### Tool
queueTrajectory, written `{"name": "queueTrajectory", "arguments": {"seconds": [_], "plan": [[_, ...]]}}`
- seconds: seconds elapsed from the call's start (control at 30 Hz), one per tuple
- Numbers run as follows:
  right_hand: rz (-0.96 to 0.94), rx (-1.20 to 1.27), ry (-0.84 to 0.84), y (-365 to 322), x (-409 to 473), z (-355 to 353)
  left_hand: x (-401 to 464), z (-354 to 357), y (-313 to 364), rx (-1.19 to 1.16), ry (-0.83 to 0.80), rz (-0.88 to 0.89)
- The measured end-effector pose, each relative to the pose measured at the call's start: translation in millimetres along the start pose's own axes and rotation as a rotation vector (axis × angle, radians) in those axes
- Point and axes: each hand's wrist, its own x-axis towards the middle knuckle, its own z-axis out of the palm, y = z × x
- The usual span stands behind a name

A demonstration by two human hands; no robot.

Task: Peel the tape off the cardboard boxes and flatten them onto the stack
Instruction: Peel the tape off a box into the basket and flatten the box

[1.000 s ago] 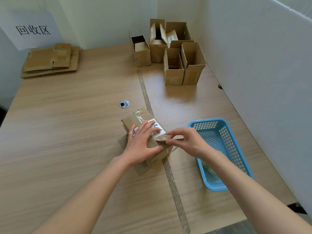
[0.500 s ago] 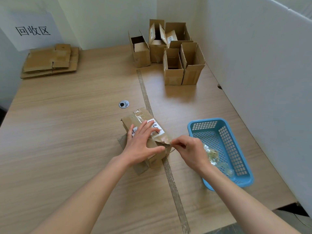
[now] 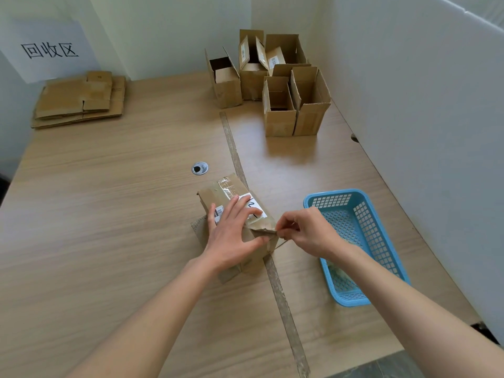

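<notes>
While the left hand (image 3: 231, 236) is lying flat across the box (image 3: 234, 214) at frame centre, right hand (image 3: 305, 233) fingers are pinching, seemingly, its tape end; next: a steady peel.

Your left hand (image 3: 231, 236) is covering most of the label (image 3: 252, 207) on the box (image 3: 231, 186); your forearms are running off the bottom edge.

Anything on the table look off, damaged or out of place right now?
Nothing alarming. The cardboard box under the left hand has wrinkled tape, its torn end pinched by the right hand. A worn tape strip runs across the table.
</notes>
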Motion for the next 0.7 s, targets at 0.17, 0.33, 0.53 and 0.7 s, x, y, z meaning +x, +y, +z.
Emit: {"name": "queueTrajectory", "arguments": {"seconds": [0.17,0.33,0.53,0.7], "plan": [[-0.056,-0.076,-0.124,-3.7,9.7,-5.8,2.3,-5.9,-9.6,-0.021,-0.022,0.043],[0.068,0.262,-0.011,9.3,-11.8,6.3,2.9,-8.5,-15.4,-0.025,-0.01,0.069],[0.024,-0.01,0.12,7.9,-18.8,30.0,2.4,-7.5,-15.0,-0.014,-0.01,0.069],[-0.053,-0.278,0.157,4.5,-19.4,34.1,2.0,-8.4,-15.2,-0.019,-0.018,0.066]]}}
